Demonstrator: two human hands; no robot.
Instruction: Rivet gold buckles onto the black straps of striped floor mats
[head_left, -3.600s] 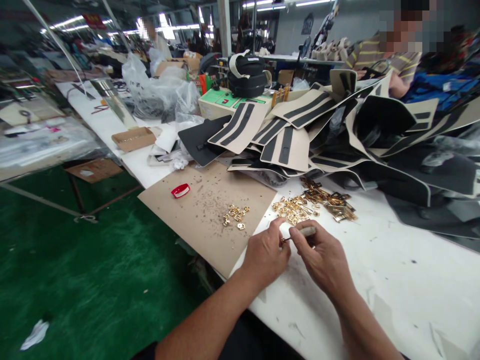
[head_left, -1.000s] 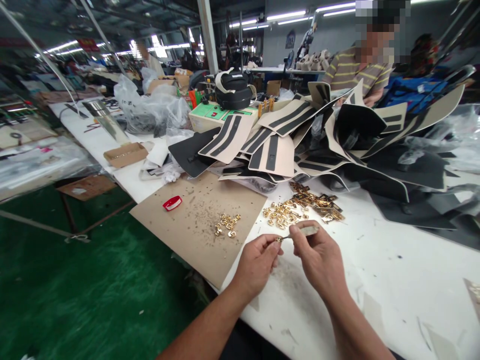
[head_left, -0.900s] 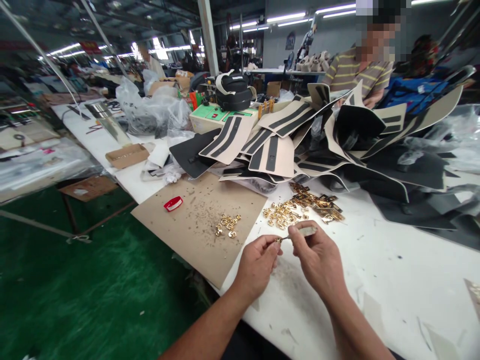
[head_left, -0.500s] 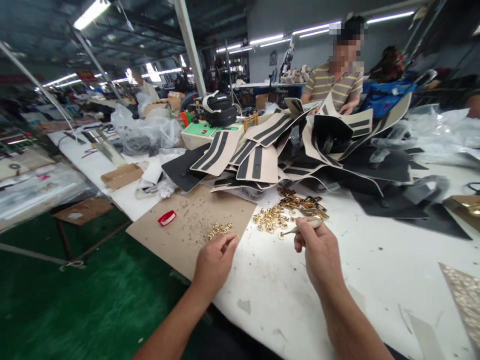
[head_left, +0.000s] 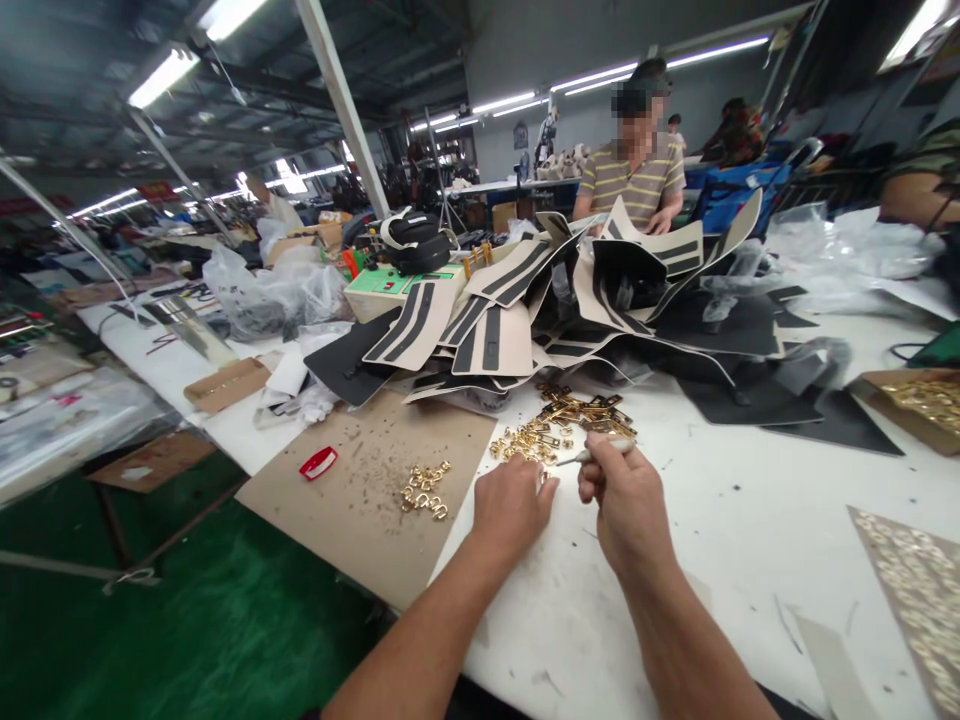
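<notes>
In the head view my right hand is closed round a pale-handled, pen-like tool with a thin pointed tip aimed left. My left hand is beside that tip, thumb and forefinger pinched on a small gold metal fitting, mostly hidden by the fingers. Just beyond both hands spreads a pile of small gold fittings, with longer gold and dark hardware pieces behind it. A smaller group of gold fittings lies on a brown board to the left.
A red plastic item lies on the board. Beige and black panels are heaped across the table. At right are a box of gold parts and a speckled sheet. A person in a striped shirt is beyond the heap.
My left hand has moved right, from the fittings on the board to the pile near the tool tip. My right hand keeps its hold on the tool. The camera view has turned slightly right.
</notes>
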